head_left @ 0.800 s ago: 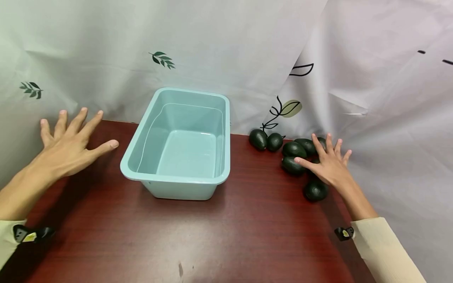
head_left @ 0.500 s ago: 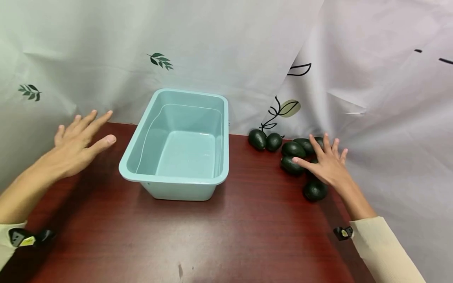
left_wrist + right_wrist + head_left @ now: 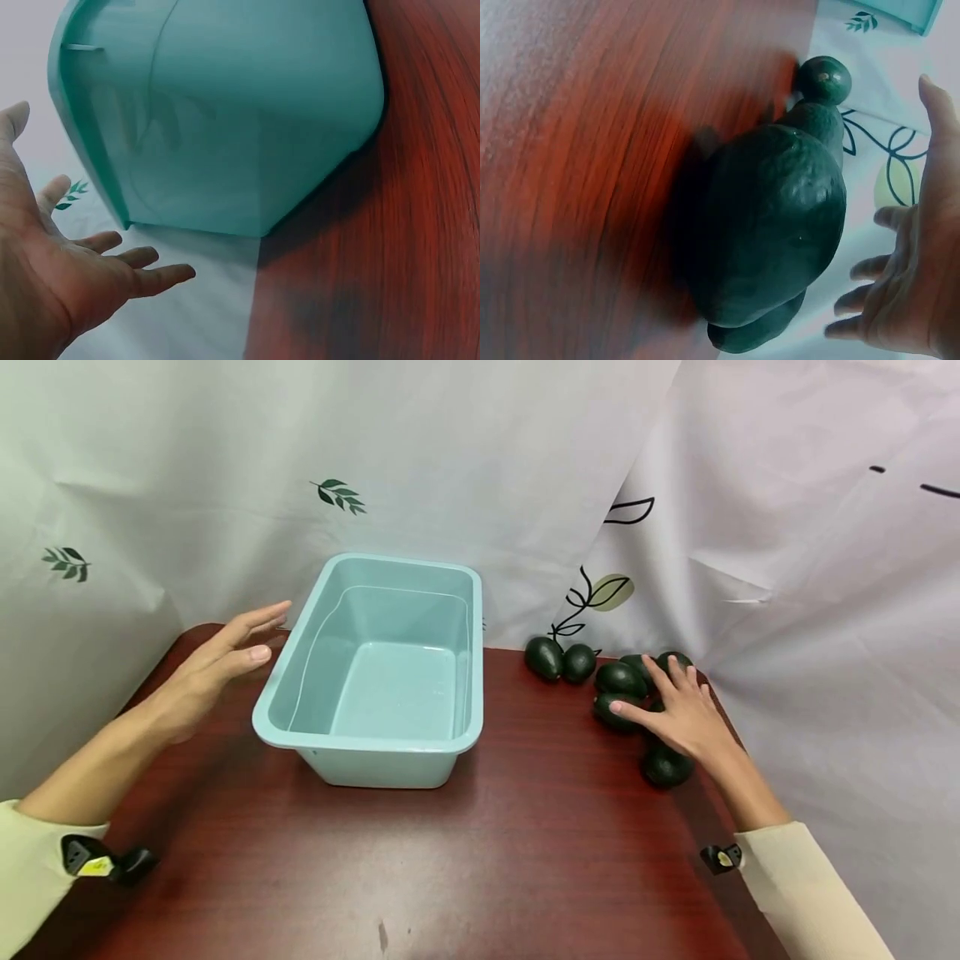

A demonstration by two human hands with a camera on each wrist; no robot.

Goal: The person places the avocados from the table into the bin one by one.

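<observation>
Head view: a pale blue-green, rectangular plastic tub stands upright left of the frame's centre on a glossy, red-brown, wood-grain table. The tub's opening faces up, with its inner floor visible.

The bare left hand is positioned at the left of the frame, just beside the tub's left rim. Its fingers are extended and its thumb is spread apart from them. In the left wrist view, a gap separates the fingers from the tub wall.

The bare right hand is positioned at the right of the frame, palm down over a group of smooth, dark green, oval avocados. Its fingers and thumb are spread. In the right wrist view, the fingers are apart from the nearest fruit. The hand partly hides the group, so the full count cannot be told. Two further avocados lie side by side near the table's back edge, between the tub and the group. The two hands are well apart from each other.

Each forearm has a cream fabric sleeve and a small black wrist device. A white leaf-print cloth hangs across the upper frame.
</observation>
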